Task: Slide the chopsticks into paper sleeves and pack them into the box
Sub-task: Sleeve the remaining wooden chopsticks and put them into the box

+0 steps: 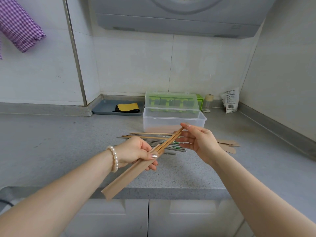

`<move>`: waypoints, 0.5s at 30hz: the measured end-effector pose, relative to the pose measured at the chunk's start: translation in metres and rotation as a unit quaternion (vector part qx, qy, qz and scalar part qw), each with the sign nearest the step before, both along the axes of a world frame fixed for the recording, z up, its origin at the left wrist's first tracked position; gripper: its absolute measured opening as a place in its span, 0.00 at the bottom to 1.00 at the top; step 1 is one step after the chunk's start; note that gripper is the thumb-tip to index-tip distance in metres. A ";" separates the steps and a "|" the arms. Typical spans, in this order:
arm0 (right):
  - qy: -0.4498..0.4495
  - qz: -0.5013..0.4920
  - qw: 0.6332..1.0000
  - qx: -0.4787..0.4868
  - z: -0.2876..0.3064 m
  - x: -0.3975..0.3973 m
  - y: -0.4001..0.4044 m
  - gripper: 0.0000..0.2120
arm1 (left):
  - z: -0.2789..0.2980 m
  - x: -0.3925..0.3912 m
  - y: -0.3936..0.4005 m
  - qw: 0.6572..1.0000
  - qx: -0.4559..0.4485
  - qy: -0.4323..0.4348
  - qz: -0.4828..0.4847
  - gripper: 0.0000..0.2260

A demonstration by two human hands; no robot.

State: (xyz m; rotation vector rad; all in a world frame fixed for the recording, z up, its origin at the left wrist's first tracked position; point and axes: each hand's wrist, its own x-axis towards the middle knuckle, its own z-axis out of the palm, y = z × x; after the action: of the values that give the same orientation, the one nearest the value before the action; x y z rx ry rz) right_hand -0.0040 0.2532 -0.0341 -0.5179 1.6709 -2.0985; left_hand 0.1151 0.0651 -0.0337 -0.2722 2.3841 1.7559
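Meanwhile hands grip sleeve [126, 177] and chopsticks [168, 142] above loose chopsticks [153, 138], before box [174, 123].

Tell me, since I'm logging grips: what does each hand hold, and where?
Left hand grips brown paper sleeve at its open end; right hand pinches wooden chopstick pair near top.

I saw matt wooden chopsticks [169, 141] in a brown paper sleeve [126, 178], shiny metal chopsticks [171, 148], a clear glossy plastic box [174, 124], and a speckled matt stone-like counter [68, 142].
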 end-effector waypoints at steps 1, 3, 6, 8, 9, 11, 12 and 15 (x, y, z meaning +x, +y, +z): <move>-0.003 0.000 1.000 -0.001 0.000 0.001 -0.001 0.09 | 0.000 0.000 0.000 1.000 0.000 0.000 0.000 0.04; -0.002 -0.003 1.000 0.010 -0.001 0.003 -0.003 0.09 | 0.001 -0.001 0.000 1.000 0.001 0.000 0.000 0.03; 0.002 -0.005 1.000 0.026 -0.003 0.005 -0.004 0.09 | 0.002 -0.001 0.000 1.000 0.004 0.000 0.001 0.03; -0.004 0.000 1.000 0.022 -0.004 0.006 -0.005 0.10 | 0.003 -0.001 -0.001 1.000 0.003 -0.001 0.000 0.03; -0.008 0.004 1.000 0.019 -0.005 0.006 -0.006 0.10 | 0.003 -0.001 -0.001 1.000 0.002 0.000 0.001 0.03; -0.018 0.013 1.000 0.015 -0.005 0.005 -0.006 0.10 | 0.003 -0.002 -0.002 1.000 -0.001 0.001 0.001 0.03; -0.019 0.018 1.000 0.018 -0.005 0.005 -0.005 0.10 | 0.002 -0.002 -0.002 1.000 -0.005 0.002 0.000 0.03; -0.006 0.029 0.999 0.042 -0.004 0.002 -0.002 0.09 | 0.000 -0.003 -0.004 1.000 -0.012 0.007 -0.001 0.03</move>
State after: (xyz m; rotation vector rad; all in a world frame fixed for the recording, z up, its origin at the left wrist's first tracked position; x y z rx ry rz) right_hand -0.0019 0.2510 -0.0379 -0.5205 1.7096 -1.9773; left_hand 0.1125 0.0614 -0.0333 -0.2612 2.4153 1.7337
